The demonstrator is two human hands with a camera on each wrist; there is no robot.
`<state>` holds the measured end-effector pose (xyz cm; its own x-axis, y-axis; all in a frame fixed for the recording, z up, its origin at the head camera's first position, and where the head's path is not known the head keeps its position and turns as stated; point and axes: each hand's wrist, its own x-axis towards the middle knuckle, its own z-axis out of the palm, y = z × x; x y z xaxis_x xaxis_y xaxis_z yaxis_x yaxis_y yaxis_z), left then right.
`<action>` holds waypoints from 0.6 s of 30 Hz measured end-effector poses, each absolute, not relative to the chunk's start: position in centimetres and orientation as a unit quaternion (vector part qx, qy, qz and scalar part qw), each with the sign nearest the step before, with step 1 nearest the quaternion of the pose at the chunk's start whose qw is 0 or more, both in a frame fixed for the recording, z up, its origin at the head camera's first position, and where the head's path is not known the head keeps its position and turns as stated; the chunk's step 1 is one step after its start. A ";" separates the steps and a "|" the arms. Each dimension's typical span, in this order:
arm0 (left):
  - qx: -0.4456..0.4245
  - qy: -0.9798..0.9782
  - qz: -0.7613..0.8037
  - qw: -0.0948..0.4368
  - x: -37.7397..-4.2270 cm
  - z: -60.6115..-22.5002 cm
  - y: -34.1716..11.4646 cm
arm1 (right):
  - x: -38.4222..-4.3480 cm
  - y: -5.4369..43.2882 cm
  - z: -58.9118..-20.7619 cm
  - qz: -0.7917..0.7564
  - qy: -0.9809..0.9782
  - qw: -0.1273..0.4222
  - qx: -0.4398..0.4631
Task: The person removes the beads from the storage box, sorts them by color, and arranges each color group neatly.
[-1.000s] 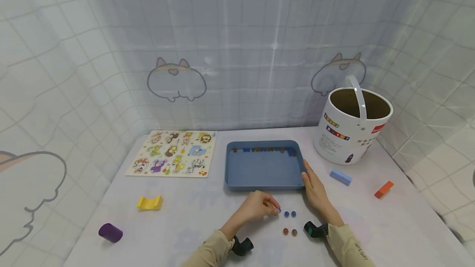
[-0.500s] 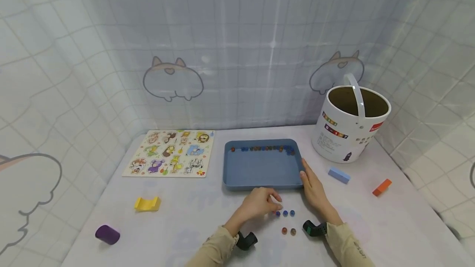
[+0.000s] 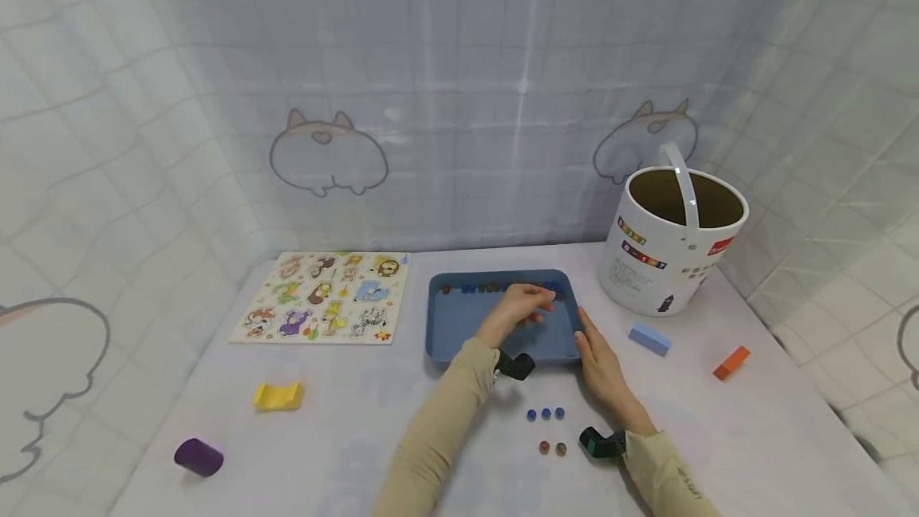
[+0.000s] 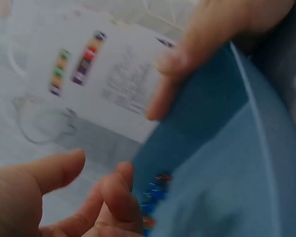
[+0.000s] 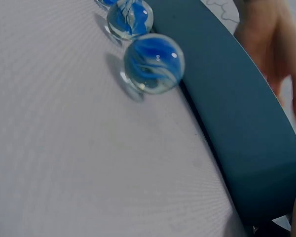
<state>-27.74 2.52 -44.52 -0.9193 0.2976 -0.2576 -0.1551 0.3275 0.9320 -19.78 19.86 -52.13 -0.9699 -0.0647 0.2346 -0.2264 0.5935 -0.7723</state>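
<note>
A blue rectangular tray (image 3: 459, 333) lies mid-table with blue and reddish-brown marbles (image 4: 157, 190) along its far wall. Over its right half hovers my left hand (image 3: 513, 313), fingers near the far right corner; in the left wrist view thumb and fingers stand apart with nothing seen between them. My right hand (image 3: 606, 373) holds the tray's right wall, thumb at the rim and fingers along the outside. In front of the tray, three blue marbles (image 3: 546, 413) sit in a row, with two reddish-brown marbles (image 3: 544, 447) nearer. A swirled blue marble (image 5: 154, 63) shows in the right wrist view.
A white bucket (image 3: 646, 278) with a handle stands at the back right. A blue block (image 3: 649, 339) and an orange block (image 3: 731, 362) lie before it. On the left are an animal puzzle board (image 3: 319, 297), a yellow block (image 3: 278, 396) and a purple cylinder (image 3: 199, 457).
My left hand let go of a blue marble at the left end of the blue row, then moved forward over the tray. The right hand stays at the tray's right side.
</note>
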 end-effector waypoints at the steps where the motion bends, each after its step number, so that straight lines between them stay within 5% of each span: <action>1: 0.027 0.787 0.583 0.199 -28.1 -44.7 2.8 | -19.8 19.8 -52.2 0.442 -0.888 0.093 0.083; 18: -0.099 0.767 0.604 0.193 -31.0 -47.0 7.1 | -20.2 19.8 -52.9 0.435 -0.886 0.129 0.094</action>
<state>-30.96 7.10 -47.01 -0.9061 0.0809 -0.4152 -0.3847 0.2511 0.8883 -20.22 19.82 -52.90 -0.9491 -0.0531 0.3106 -0.2783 0.6038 -0.7470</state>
